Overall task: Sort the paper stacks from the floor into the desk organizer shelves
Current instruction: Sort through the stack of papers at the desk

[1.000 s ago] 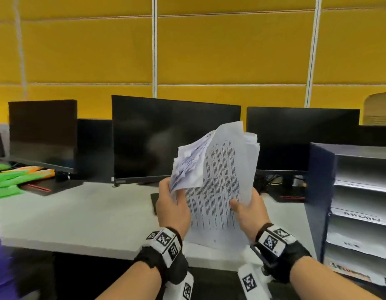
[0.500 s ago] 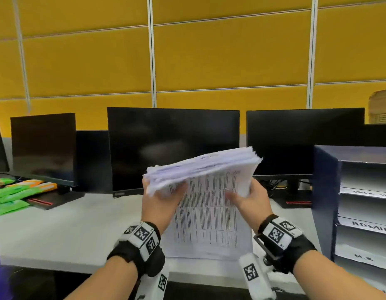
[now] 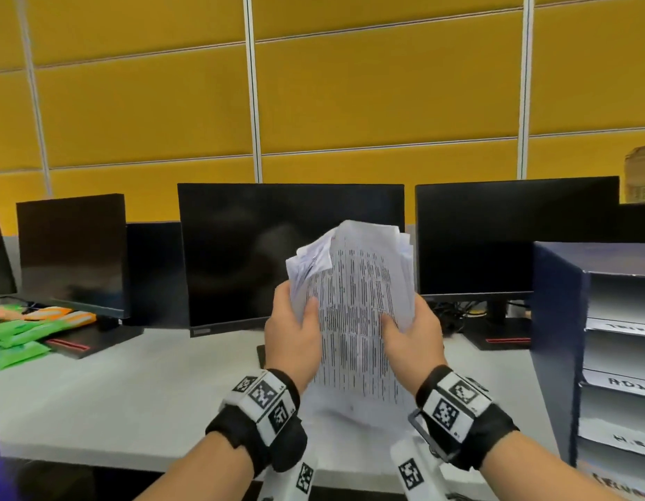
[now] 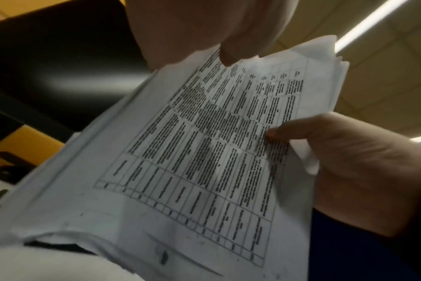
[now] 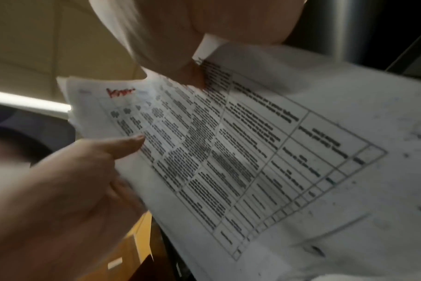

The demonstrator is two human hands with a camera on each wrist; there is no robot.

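A stack of printed white sheets (image 3: 353, 320) stands nearly upright above the desk's front edge, its top sheets curling at the upper left. My left hand (image 3: 294, 330) grips its left edge, thumb on the front page. My right hand (image 3: 411, 338) grips the right edge the same way. The left wrist view shows the table-printed page (image 4: 204, 152), my left hand (image 4: 204, 28) above it and my right hand (image 4: 361, 161) opposite. In the right wrist view the page (image 5: 252, 152) bears a red scrawl near its top. The dark blue desk organizer (image 3: 559, 338) stands at the right.
Several black monitors (image 3: 288, 254) line the back of the white desk (image 3: 133, 399) in front of a yellow panel wall. Green and orange packets (image 3: 21, 338) lie at the far left. The organizer's shelves carry handwritten labels (image 3: 628, 388).
Half a second ago the stack lay tipped almost flat between my hands; now it stands upright again, as it did a second ago. Both hands kept their grip.
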